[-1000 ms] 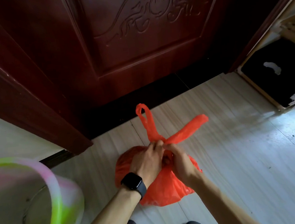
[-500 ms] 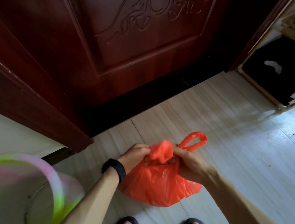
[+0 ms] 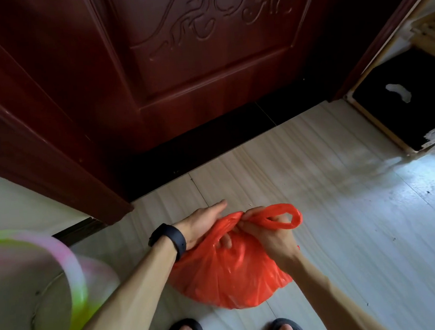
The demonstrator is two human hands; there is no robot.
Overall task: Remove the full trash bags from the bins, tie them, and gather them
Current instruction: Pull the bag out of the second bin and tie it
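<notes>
The left hand [image 3: 203, 224] has uncurled from the knot, its fingers now straight against the bag [image 3: 229, 277]. The right hand [image 3: 267, 235] pinches the handle loop [image 3: 284, 218], which stretches rightward. The bag sits on the floor [image 3: 348, 232] before the door [image 3: 203, 74].

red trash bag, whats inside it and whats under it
The red trash bag sits on the pale floor. It bulges, but the plastic hides its contents; the right hand grips its gathered handles.
</notes>
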